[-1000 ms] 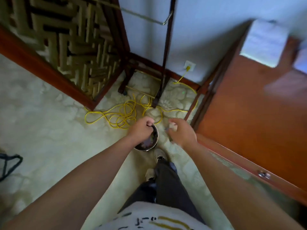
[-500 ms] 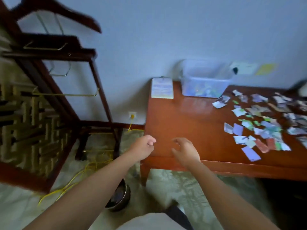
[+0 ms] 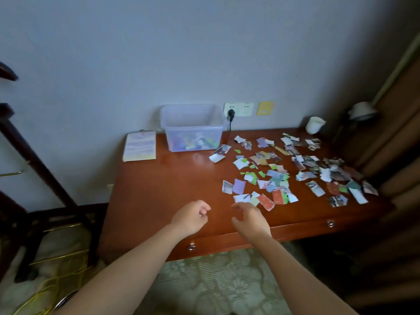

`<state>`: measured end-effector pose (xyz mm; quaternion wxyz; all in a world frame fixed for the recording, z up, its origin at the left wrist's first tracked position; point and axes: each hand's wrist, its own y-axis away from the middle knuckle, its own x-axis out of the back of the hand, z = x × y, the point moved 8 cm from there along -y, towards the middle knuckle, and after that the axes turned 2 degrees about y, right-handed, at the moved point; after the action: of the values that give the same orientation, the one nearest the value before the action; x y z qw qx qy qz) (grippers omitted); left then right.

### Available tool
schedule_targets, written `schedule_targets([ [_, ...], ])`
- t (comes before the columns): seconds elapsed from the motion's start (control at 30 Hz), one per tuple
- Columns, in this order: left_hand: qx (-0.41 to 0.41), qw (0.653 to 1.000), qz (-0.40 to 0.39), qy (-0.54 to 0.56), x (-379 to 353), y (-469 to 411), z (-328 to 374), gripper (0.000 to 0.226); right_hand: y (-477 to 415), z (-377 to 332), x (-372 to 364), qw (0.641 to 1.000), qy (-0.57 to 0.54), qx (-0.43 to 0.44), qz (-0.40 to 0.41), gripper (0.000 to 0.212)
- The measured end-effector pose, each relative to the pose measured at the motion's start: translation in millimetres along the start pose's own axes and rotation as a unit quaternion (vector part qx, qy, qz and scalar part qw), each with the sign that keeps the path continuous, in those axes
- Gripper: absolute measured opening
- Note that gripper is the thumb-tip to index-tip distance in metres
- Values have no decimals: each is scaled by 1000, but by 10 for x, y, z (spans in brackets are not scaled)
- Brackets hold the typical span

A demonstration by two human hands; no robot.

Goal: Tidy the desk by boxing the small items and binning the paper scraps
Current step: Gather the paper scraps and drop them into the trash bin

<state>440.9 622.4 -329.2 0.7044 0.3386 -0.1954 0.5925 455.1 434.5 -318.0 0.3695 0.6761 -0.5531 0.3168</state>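
Note:
Several torn paper scraps (image 3: 272,176) lie scattered over the right half of the red-brown desk (image 3: 168,178). A clear plastic box (image 3: 193,130) with small coloured items inside stands at the back against the wall. My left hand (image 3: 192,215) hovers over the desk's front edge, fingers curled into a fist, holding nothing. My right hand (image 3: 250,220) is beside it with relaxed, bent fingers, just short of the nearest scraps and touching none. A sliver of the metal bin's rim (image 3: 66,298) shows on the floor at lower left, mostly hidden by my left arm.
A notepad (image 3: 139,146) lies at the desk's back left. A white cup (image 3: 314,125) and a lamp (image 3: 361,111) stand at the back right. A dark wooden rack (image 3: 34,155) and yellow cable (image 3: 45,287) are at the left. Brown furniture (image 3: 397,169) borders the right.
My view has swung up from the floor and bin to the desk. My left hand let go of the bin's rim. Both hands rose over the desk's front edge.

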Motion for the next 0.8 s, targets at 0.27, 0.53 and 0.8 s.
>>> schedule_targets([
  [0.27, 21, 1000, -7, 4, -762, -568, 646, 28, -427, 950, 440, 1000, 14, -8, -22, 46],
  [0.53, 55, 998, -24, -22, -1231, -868, 820, 33, -720, 1433, 449, 997, 32, -14, -62, 42],
  [0.8, 76, 995, -26, -63, -1415, -1398, 773, 46, -1139, 1690, 285, 992, 48, -72, -90, 44],
])
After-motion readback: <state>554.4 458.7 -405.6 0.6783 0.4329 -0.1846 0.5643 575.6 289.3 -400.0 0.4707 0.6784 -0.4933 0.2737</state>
